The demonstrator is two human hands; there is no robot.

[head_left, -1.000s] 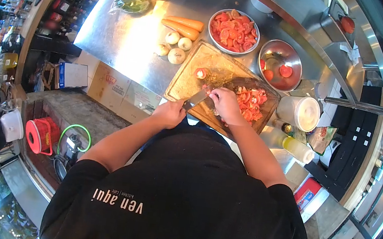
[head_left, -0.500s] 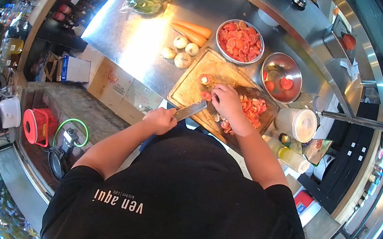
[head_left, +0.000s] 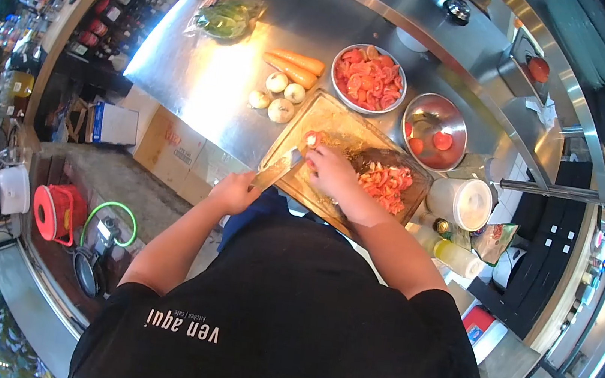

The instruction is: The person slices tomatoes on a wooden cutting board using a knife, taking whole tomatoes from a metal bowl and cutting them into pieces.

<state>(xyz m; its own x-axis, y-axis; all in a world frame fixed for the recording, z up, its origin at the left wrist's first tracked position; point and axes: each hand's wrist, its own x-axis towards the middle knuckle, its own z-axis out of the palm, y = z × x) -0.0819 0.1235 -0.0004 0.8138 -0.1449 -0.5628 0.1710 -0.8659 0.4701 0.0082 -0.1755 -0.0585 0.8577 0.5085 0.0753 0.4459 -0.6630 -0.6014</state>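
Observation:
My left hand (head_left: 234, 194) is wrapped around the handle of a kitchen knife (head_left: 274, 173), its blade angled over the near left part of the wooden cutting board (head_left: 302, 119). Just right of the blade tip, my right hand (head_left: 333, 175) is closed, fingertips pinched at a small red tomato piece (head_left: 311, 164), partly hidden. Beyond those fingers lies a tomato end (head_left: 312, 139) with a pale core. Chopped tomato (head_left: 386, 186) is heaped on the wet right side of the board, beside my right forearm.
Behind the board stands a bowl of cut tomatoes (head_left: 368, 78); right of it, a steel bowl (head_left: 434, 130) holds several tomato pieces. Onions (head_left: 280, 110), carrots (head_left: 294, 67) and bagged greens (head_left: 225, 18) lie left. A white tub (head_left: 461, 203) and a bottle (head_left: 459, 258) border the board's right.
My right hand has shifted left and nearer to me across the board, onto the tomato piece by the blade. The left hand with the knife has moved slightly left. The view has shifted a little.

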